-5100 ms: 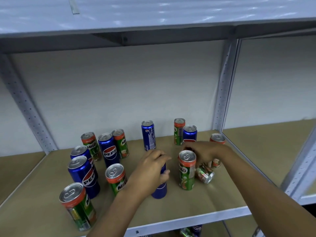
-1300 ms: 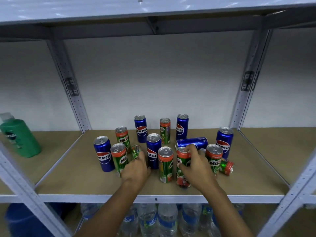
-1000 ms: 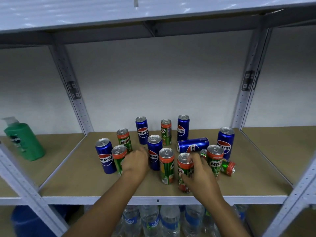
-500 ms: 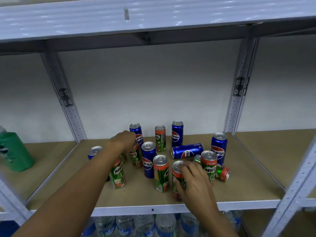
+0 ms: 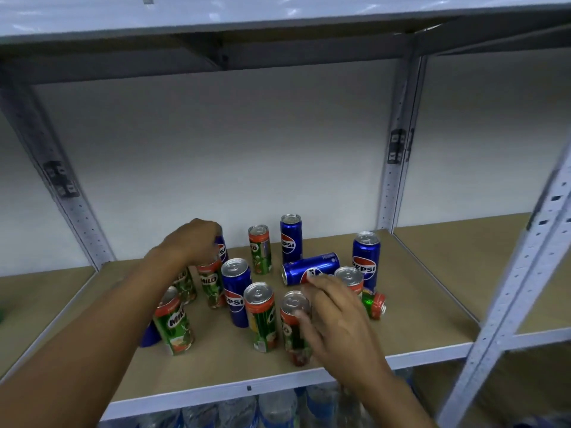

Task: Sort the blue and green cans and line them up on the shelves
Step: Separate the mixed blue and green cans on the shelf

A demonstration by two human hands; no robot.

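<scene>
The left hand (image 5: 193,242) grips a blue can (image 5: 221,249) near the shelf's (image 5: 216,376) back edge; the right hand (image 5: 335,322) holds a green can (image 5: 293,327) near the front edge. Lift each straight up, clear of the upright neighbours.

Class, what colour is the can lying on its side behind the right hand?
Blue can, with a red-and-white logo; head view.

A plain white wall (image 5: 231,156) stood behind grey metal shelving. Perforated uprights (image 5: 398,168) carried brown boards (image 5: 432,273) edged in pale metal, with another shelf (image 5: 278,13) overhead reflecting streaks of light.
</scene>
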